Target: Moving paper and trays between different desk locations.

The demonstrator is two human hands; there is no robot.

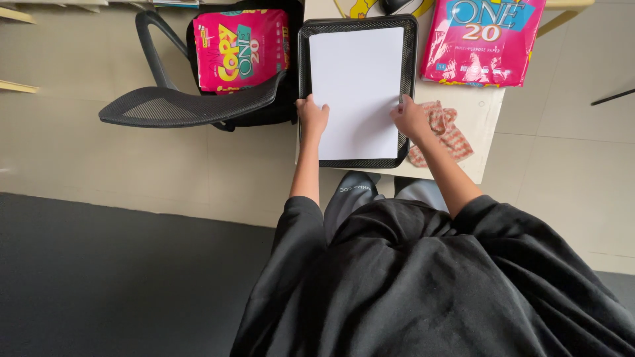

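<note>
Gripped at both long edges, a stack of plain white paper sheets (357, 92) is held inside a black mesh rectangular tray (410, 39) on a pale wooden table (483, 112). Its left edge is pinched by the left hand (313, 116), its right edge by the right hand (410, 119). A crumpled checked cloth (450, 132) is seen just beside the tray, and pink wrapped paper reams are seen on the table (483, 39) and on a black mesh chair (241, 49).

A pink plastic-wrapped paper ream (483, 41) is crowding the pale desk's (481, 119) far right; a crumpled orange checked cloth (444, 132) is blocking beside the black mesh tray (303, 59); bare desk is lying between.
</note>
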